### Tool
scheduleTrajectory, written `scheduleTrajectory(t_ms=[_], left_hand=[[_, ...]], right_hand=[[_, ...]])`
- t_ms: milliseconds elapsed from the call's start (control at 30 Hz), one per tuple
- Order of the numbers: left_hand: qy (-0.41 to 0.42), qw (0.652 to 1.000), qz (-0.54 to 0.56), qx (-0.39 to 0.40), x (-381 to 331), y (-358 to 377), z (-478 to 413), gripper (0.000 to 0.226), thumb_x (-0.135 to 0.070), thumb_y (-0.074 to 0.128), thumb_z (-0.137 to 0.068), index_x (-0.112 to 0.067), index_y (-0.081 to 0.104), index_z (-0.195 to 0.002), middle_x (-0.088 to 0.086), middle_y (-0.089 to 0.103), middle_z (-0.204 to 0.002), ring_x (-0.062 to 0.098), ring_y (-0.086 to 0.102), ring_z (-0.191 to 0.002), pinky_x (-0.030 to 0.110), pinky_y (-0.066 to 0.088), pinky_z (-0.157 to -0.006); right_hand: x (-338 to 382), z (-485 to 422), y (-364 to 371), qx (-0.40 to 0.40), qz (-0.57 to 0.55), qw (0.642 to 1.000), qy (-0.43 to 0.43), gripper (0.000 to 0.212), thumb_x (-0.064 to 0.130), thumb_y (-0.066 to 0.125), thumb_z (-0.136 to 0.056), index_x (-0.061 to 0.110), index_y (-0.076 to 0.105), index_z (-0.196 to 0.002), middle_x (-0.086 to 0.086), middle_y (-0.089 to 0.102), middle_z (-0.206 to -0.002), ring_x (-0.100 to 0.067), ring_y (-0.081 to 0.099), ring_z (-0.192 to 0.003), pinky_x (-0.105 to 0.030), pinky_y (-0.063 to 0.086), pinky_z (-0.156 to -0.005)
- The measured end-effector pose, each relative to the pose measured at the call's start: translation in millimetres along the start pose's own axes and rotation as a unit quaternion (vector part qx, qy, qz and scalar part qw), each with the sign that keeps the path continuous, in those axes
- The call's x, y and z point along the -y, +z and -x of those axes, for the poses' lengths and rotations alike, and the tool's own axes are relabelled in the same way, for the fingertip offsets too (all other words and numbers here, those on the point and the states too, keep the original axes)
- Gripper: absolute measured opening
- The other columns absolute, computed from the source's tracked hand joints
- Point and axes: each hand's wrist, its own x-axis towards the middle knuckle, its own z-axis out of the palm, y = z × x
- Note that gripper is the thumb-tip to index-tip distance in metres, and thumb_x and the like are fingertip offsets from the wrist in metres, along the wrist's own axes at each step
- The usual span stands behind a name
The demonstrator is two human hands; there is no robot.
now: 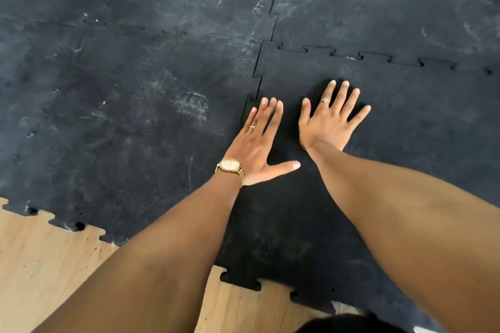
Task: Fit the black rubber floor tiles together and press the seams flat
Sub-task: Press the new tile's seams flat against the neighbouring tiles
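Note:
Black rubber floor tiles with jigsaw edges cover most of the floor. The darker near-right tile [405, 121] lies under both hands. My left hand [257, 143] rests flat, palm down, fingers together, right beside the interlocking seam [255, 81] that joins this tile to the dusty left tile [121, 116]. My right hand [331, 116] lies flat with fingers spread, a little farther into the tile. Neither hand holds anything. The far seam [378, 58] runs right along the tile's top edge and shows small gaps.
Bare light wooden floor [40, 265] shows at the lower left and bottom. The tiles' toothed outer edges [67, 222] border it. Two more tiles [378, 3] lie at the back. A gold watch sits on my left wrist [230, 166].

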Motion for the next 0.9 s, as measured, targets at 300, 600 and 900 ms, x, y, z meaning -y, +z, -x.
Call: scheduleTrajectory(t_ms=[300,600,900], left_hand=[[-0.064,0.998,-0.023,-0.015,-17.7,10.1,48.1,0.096,-0.072,0.023,-0.09,-0.007,-0.012,-0.152,0.013,-0.009,-0.162,0.021,-0.015,-0.148,0.037,-0.004,-0.122],[-0.171,0.982,0.072,-0.026,-41.4,7.4,54.5,0.082,-0.063,0.019,-0.094,-0.014,-0.009,-0.153,0.01,-0.009,-0.163,0.021,-0.014,-0.149,0.03,-0.011,-0.119],[-0.092,0.994,-0.051,0.002,-55.8,26.2,113.3,0.081,-0.066,0.024,-0.095,-0.012,0.012,-0.155,0.015,0.006,-0.162,0.025,-0.001,-0.15,0.04,0.004,-0.122]], right_hand=[[-16.7,9.6,-4.6,0.0,-0.035,0.997,-0.075,0.072,0.058,0.027,-0.097,0.014,0.019,-0.154,-0.013,0.01,-0.162,-0.032,-0.001,-0.15,-0.06,-0.006,-0.117],[-57.3,58.8,-9.4,-0.009,-0.016,0.992,-0.124,0.066,0.053,0.022,-0.101,0.014,0.018,-0.154,-0.007,0.012,-0.163,-0.026,0.002,-0.15,-0.05,-0.003,-0.121],[-55.3,54.7,-7.7,-0.032,-0.032,0.993,-0.111,0.065,0.052,0.026,-0.1,0.013,0.025,-0.152,-0.008,0.019,-0.161,-0.027,0.007,-0.15,-0.052,0.002,-0.12]])
